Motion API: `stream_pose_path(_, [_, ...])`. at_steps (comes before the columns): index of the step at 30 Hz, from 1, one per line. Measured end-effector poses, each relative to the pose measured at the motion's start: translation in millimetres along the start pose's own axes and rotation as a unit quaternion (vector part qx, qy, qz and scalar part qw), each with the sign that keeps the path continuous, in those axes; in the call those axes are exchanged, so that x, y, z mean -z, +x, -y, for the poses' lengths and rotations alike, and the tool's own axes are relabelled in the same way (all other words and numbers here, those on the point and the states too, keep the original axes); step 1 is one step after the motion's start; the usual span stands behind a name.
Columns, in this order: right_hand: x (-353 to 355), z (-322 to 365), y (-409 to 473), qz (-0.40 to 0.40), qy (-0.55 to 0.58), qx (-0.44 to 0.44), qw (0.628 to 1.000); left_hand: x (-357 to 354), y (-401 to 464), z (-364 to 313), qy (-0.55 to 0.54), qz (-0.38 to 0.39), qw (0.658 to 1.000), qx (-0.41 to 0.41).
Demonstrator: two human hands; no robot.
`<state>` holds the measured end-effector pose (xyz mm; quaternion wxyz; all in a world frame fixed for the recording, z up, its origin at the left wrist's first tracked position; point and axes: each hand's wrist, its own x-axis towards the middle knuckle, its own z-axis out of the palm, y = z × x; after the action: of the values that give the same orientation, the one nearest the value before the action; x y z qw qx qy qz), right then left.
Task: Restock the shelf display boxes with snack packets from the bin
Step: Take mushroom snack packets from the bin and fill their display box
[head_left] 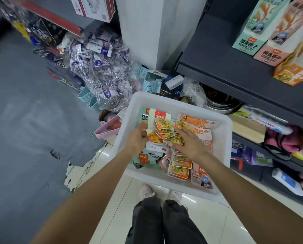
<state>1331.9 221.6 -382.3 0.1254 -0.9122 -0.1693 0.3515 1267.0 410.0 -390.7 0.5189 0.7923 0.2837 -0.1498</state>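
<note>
hands point(164, 140) around fanned snack packets point(164, 128)

Orange snack packets point(166, 131) heaped in white bin point(224, 138).

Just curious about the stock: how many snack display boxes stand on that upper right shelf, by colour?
Mint green display box: 1
Pink display box: 1
Orange display box: 1
Total: 3
</note>
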Motion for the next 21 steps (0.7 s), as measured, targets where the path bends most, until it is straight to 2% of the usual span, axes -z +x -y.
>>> stream_pose_path(3, [1.8, -0.3, -2.9, 0.003, -0.001, -0.004, 1.0, 15.1, -7.7, -6.8, 0.021, -0.045, 0.998, -0.029])
stream_pose_path(5, [3.4, 1.3, -2.6, 0.013, 0.004, -0.013, 1.0, 28.1, -15.1, -10.8, 0.029, -0.103, 0.992, -0.065])
stream_pose_path(8, [10.6, 9.3, -1.8, 0.028, 0.008, -0.018, 0.999, 45.2, -25.5, -19.5, 0.012, -0.157, 0.983, -0.097])
stream_pose_path(10, [21.4, 17.8, -3.8, 0.015, 0.056, 0.0, 0.998, 52.5, -29.4, -30.6, -0.004, -0.138, 0.984, -0.109])
stream_pose_path(13, [47.0, 28.1, -13.7, -0.052, 0.193, 0.019, 0.98, 54.6, -31.7, -54.2, -0.023, -0.098, 0.985, -0.139])
stream_pose_path(18, [109.4, 19.6, -37.7, -0.184, 0.363, 0.021, 0.913, 35.5, -29.4, -115.5, -0.076, -0.052, 0.976, -0.197])
stream_pose_path(21, [148.5, -10.2, -54.8, -0.249, 0.415, 0.023, 0.875, 10.1, -26.8, -167.6, -0.105, 0.003, 0.966, -0.235])
